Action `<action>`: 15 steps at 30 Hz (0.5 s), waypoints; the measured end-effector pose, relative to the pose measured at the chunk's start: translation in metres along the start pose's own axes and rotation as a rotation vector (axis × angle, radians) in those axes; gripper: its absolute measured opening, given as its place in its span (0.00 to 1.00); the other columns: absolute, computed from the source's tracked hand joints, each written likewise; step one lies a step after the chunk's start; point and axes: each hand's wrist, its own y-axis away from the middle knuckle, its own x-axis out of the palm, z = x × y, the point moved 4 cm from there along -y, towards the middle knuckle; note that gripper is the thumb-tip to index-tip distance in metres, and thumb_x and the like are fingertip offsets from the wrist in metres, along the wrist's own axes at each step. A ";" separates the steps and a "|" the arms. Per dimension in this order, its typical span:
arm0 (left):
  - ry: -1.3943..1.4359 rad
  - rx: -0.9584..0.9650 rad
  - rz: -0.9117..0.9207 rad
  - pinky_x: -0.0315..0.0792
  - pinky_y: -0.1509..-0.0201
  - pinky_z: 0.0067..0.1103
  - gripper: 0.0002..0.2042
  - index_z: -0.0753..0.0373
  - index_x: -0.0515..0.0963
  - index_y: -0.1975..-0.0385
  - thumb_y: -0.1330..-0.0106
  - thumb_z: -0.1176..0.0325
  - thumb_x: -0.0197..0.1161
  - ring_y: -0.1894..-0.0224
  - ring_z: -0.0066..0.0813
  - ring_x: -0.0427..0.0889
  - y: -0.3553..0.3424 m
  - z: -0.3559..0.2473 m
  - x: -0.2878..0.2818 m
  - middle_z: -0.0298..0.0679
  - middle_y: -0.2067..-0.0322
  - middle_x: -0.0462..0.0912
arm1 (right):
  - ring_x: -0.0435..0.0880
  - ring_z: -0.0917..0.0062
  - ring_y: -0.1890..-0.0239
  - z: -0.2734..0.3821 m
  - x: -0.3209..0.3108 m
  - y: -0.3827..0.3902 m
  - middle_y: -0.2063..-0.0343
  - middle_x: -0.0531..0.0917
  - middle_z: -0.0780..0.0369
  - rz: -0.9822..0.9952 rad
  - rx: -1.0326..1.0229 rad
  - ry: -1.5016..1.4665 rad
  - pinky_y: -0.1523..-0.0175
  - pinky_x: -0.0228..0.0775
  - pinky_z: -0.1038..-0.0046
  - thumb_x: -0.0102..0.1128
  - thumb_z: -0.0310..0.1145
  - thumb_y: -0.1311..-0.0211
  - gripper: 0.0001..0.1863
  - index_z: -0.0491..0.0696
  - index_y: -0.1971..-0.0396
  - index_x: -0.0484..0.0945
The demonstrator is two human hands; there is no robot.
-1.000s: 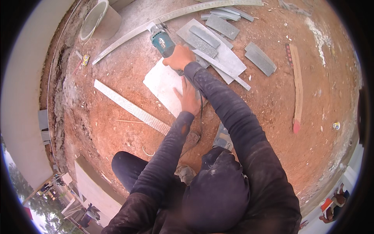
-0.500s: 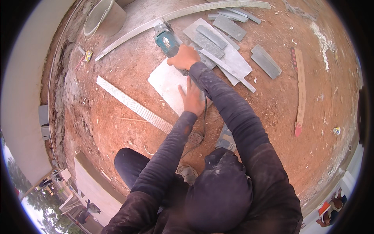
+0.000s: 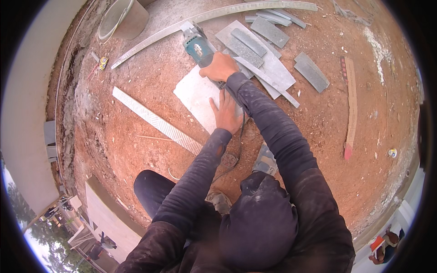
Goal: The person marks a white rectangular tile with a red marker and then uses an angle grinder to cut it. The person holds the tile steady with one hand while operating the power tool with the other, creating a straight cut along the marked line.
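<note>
My right hand (image 3: 221,67) is wrapped round the body of a teal and black angle grinder (image 3: 198,48). The grinder's head points away from me, over the far edge of a pale, whitish tile (image 3: 195,94) on the dirt. Fingers spread, my left hand (image 3: 226,113) lies flat on the near right part of that tile. A dark power cord (image 3: 241,136) runs from the grinder past my left hand toward my feet. Whether the disc touches the tile I cannot tell.
Several grey stone strips (image 3: 269,32) and cut tile pieces (image 3: 277,73) lie at the far right. A long pale strip (image 3: 154,38) curves behind the grinder. Left are a ridged tile strip (image 3: 152,119) and a bucket (image 3: 123,20); right, a long brown strip (image 3: 351,102).
The grinder and my right hand have shifted slightly to the right. My left hand stays flat on the tile, moved only a little.
</note>
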 end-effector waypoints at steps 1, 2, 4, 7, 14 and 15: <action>-0.007 0.002 -0.008 0.28 0.28 0.59 0.40 0.62 0.58 0.31 0.43 0.56 0.65 0.24 0.49 0.45 0.000 0.001 0.000 0.47 0.28 0.55 | 0.86 0.60 0.54 0.000 0.000 0.000 0.57 0.85 0.48 0.003 -0.005 -0.001 0.50 0.79 0.67 0.71 0.44 0.64 0.32 0.39 0.57 0.83; -0.005 0.000 -0.011 0.28 0.28 0.59 0.40 0.63 0.58 0.31 0.43 0.56 0.65 0.24 0.49 0.45 0.000 0.002 0.001 0.47 0.28 0.55 | 0.86 0.60 0.55 0.000 0.000 0.001 0.57 0.85 0.49 0.006 -0.010 -0.002 0.50 0.79 0.67 0.71 0.44 0.64 0.32 0.39 0.57 0.83; 0.000 -0.003 -0.013 0.28 0.28 0.59 0.40 0.64 0.58 0.31 0.43 0.56 0.65 0.24 0.50 0.46 0.000 0.001 0.001 0.48 0.29 0.56 | 0.86 0.59 0.54 0.000 -0.001 0.003 0.57 0.85 0.49 0.015 -0.009 -0.003 0.49 0.79 0.67 0.72 0.45 0.64 0.32 0.39 0.58 0.83; -0.039 -0.007 0.022 0.29 0.28 0.59 0.40 0.66 0.57 0.31 0.43 0.57 0.64 0.25 0.51 0.46 -0.001 0.002 0.002 0.50 0.29 0.56 | 0.86 0.59 0.53 0.000 -0.002 0.005 0.56 0.85 0.49 0.025 0.000 0.003 0.48 0.78 0.67 0.72 0.45 0.64 0.31 0.39 0.58 0.84; -0.018 0.010 -0.040 0.30 0.28 0.60 0.40 0.68 0.60 0.33 0.45 0.55 0.64 0.25 0.52 0.47 -0.001 0.002 0.003 0.52 0.31 0.58 | 0.85 0.59 0.52 -0.001 -0.005 0.009 0.56 0.85 0.48 0.030 -0.004 0.022 0.47 0.78 0.67 0.72 0.45 0.64 0.31 0.40 0.59 0.84; -0.022 0.015 -0.039 0.30 0.28 0.60 0.40 0.68 0.60 0.33 0.45 0.55 0.64 0.25 0.52 0.47 0.000 0.002 0.003 0.52 0.31 0.58 | 0.85 0.59 0.52 -0.001 -0.005 0.010 0.57 0.85 0.48 0.029 -0.001 0.024 0.48 0.78 0.67 0.72 0.45 0.64 0.31 0.40 0.59 0.84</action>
